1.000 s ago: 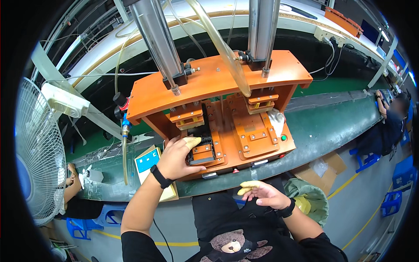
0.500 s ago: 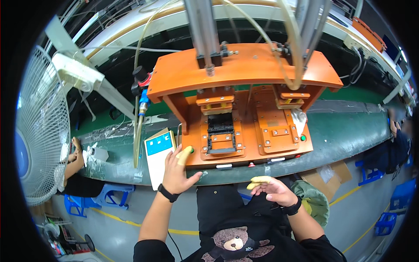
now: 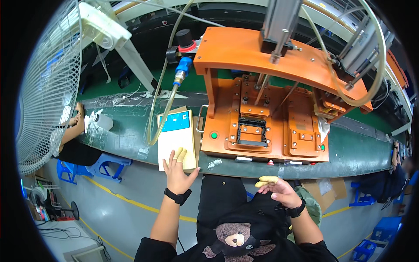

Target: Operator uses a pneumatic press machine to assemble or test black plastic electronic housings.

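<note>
My left hand (image 3: 178, 172) has its fingers spread and holds nothing. It hovers at the near edge of a white sheet with a blue top (image 3: 173, 139), with pale yellow finger cots on some fingers. Over my lap, my right hand (image 3: 281, 193) is empty too, its fingers loosely bent and apart, and also wears finger cots. Ahead stands an orange pneumatic press (image 3: 279, 48). A black rectangular frame (image 3: 252, 140) sits in its left fixture, its rear part beneath the lowered left press head (image 3: 254, 109). The right fixture (image 3: 303, 140) holds no black frame.
A green button (image 3: 214, 135) is at the press's left front, another (image 3: 323, 148) at its right. An air hose (image 3: 162, 118) loops down beside the blue fitting. A fan (image 3: 48, 100) stands at the left, near another person's arm (image 3: 77, 124). Blue stools (image 3: 107, 167) are below.
My left hand has drawn back from the left green button toward me. The left press head has come down over the black frame. The view has shifted left; my right hand stays nearly in place.
</note>
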Demonstrator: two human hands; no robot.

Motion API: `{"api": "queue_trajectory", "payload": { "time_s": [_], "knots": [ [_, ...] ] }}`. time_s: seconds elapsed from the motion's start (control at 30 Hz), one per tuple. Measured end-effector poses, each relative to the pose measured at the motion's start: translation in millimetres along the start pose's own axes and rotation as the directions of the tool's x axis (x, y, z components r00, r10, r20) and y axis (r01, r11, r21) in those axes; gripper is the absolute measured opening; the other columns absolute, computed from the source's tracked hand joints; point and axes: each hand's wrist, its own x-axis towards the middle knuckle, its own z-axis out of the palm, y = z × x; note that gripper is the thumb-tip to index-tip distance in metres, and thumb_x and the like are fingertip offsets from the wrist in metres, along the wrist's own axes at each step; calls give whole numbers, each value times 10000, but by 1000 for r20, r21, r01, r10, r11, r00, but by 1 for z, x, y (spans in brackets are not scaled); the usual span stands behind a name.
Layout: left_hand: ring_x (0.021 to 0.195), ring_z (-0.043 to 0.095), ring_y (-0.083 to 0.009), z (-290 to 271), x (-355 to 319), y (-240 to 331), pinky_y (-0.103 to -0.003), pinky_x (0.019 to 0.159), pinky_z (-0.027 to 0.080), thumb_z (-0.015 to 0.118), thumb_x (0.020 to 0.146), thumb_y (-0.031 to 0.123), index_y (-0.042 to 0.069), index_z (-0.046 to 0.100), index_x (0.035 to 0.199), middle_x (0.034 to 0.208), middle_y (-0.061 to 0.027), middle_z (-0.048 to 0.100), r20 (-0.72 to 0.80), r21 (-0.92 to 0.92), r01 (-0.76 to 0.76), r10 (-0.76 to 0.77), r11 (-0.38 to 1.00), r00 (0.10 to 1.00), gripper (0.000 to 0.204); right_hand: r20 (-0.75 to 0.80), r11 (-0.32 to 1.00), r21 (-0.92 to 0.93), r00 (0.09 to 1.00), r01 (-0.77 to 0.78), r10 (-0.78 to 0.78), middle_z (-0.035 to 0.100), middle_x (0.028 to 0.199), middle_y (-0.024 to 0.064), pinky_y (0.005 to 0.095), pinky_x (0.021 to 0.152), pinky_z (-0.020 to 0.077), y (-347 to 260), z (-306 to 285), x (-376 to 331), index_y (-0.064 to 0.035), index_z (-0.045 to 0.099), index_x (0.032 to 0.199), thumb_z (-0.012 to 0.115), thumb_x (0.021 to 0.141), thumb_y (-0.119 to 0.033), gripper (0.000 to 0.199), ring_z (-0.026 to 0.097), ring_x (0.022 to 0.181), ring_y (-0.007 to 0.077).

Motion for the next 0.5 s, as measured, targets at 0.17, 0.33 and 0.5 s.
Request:
{"api": "queue_trajectory", "payload": {
  "time_s": [0.17,0.33,0.5],
  "knots": [
    [1393,369,-367,-4,-1,-9,-596,1147,122,757,786,275,59,619,1226,1358,-125,575,-1,-95,31,-32,995,1000,509,-27,1000,-23,1000,-4,3,566,1321,177,355,978,418,-1,10,14,18,421,1405,658,887,-204,611,575,1130,237],
    [1265,532,-312,-13,2,-26,-513,1122,229,730,833,177,65,717,968,1175,-97,688,-23,-297,46,-56,954,998,176,90,997,-66,995,-43,49,555,1332,120,317,992,424,1,19,39,-12,414,1429,608,911,-42,554,555,1136,176],
    [1026,669,-227,-15,0,-23,-359,942,470,751,822,73,-14,702,944,1065,-140,714,14,-648,238,-300,724,954,158,144,996,-63,987,-58,66,568,1310,92,297,975,429,8,42,72,-23,443,1412,622,912,-40,531,556,1116,160]
  ]
}}
